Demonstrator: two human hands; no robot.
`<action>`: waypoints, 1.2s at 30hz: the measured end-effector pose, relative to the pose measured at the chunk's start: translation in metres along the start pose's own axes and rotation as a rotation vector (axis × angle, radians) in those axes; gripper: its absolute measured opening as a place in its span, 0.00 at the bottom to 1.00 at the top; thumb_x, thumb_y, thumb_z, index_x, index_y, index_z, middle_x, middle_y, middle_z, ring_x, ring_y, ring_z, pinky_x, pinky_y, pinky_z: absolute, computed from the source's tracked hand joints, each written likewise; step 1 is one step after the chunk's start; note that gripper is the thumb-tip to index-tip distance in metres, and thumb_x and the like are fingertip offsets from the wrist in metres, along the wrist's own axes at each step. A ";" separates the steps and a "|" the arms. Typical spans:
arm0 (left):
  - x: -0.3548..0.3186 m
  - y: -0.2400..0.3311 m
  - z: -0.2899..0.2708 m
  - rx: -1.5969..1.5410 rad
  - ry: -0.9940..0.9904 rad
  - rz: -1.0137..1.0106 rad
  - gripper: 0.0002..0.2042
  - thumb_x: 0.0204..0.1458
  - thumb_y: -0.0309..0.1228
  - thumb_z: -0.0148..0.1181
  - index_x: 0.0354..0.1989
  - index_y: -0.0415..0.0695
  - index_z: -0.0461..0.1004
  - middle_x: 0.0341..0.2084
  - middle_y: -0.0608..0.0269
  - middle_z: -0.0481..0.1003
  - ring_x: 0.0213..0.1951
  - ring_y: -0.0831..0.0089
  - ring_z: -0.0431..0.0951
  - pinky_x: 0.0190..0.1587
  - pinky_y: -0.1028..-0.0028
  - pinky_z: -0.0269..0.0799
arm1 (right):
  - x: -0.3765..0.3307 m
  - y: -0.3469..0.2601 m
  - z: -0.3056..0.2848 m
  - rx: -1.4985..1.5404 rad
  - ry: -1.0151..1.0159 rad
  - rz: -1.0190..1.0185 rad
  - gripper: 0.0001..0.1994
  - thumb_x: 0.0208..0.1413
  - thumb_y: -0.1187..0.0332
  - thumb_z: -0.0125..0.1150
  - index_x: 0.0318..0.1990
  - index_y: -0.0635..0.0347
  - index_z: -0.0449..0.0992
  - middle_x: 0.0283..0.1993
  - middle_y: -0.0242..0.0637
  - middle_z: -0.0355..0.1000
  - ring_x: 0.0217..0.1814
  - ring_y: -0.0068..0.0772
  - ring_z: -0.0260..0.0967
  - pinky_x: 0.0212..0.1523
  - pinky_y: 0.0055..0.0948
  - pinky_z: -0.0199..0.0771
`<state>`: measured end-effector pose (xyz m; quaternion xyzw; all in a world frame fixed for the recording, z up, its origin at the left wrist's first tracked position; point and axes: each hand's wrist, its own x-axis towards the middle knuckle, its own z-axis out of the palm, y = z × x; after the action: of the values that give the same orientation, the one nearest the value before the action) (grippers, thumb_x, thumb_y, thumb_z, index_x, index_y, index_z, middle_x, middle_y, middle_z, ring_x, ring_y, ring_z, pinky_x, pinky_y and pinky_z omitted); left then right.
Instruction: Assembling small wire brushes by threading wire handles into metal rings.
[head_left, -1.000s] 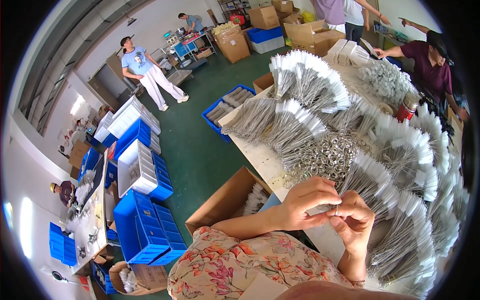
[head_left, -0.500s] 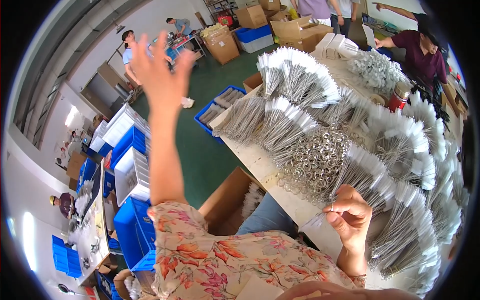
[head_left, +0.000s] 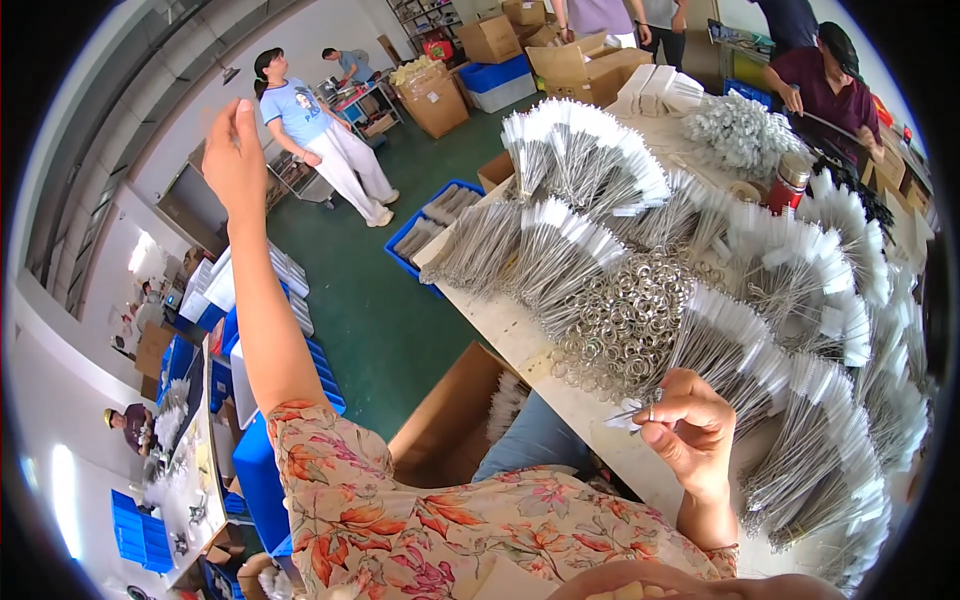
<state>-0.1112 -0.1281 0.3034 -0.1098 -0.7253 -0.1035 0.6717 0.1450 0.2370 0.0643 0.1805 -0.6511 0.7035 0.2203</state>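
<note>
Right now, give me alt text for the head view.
The right hand pinches a small wire brush above a table heaped with white-tipped brushes and metal rings. The left hand is raised high, empty, over the green floor.

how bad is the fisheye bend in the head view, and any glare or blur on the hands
Head view: strong bend, the table edge curves and the corners go black; bright washed-out patches at the left wall; the raised left hand looks slightly soft, the right hand pinching a small wire brush is sharp; the ring pile glints but is not blown out.
</note>
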 end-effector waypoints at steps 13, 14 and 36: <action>-0.139 0.139 -0.035 -1.034 -0.774 0.018 0.19 0.51 0.42 0.52 0.41 0.36 0.72 0.39 0.59 0.74 0.46 0.70 0.71 0.56 0.64 0.58 | 0.001 -0.001 -0.007 -0.108 -0.061 -0.081 0.06 0.39 0.66 0.68 0.25 0.56 0.80 0.40 0.36 0.67 0.44 0.33 0.59 0.47 0.33 0.56; -0.156 0.155 -0.046 -1.144 -0.847 0.041 0.20 0.51 0.41 0.52 0.42 0.35 0.71 0.39 0.56 0.74 0.47 0.66 0.71 0.57 0.60 0.56 | 0.001 -0.002 -0.005 -0.085 -0.047 -0.083 0.06 0.39 0.66 0.68 0.25 0.57 0.80 0.40 0.36 0.67 0.44 0.33 0.59 0.47 0.33 0.57; -0.249 0.275 -0.089 -1.818 -0.744 -0.045 0.27 0.54 0.45 0.49 0.51 0.32 0.66 0.53 0.41 0.62 0.54 0.52 0.65 0.53 0.62 0.62 | -0.006 0.008 -0.001 0.240 -0.180 0.093 0.06 0.53 0.69 0.58 0.34 0.64 0.75 0.32 0.36 0.72 0.37 0.32 0.67 0.39 0.29 0.65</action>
<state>0.0732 0.1026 0.0624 -0.5965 -0.5368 -0.5939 0.0578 0.1453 0.2371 0.0539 0.2378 -0.5870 0.7667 0.1051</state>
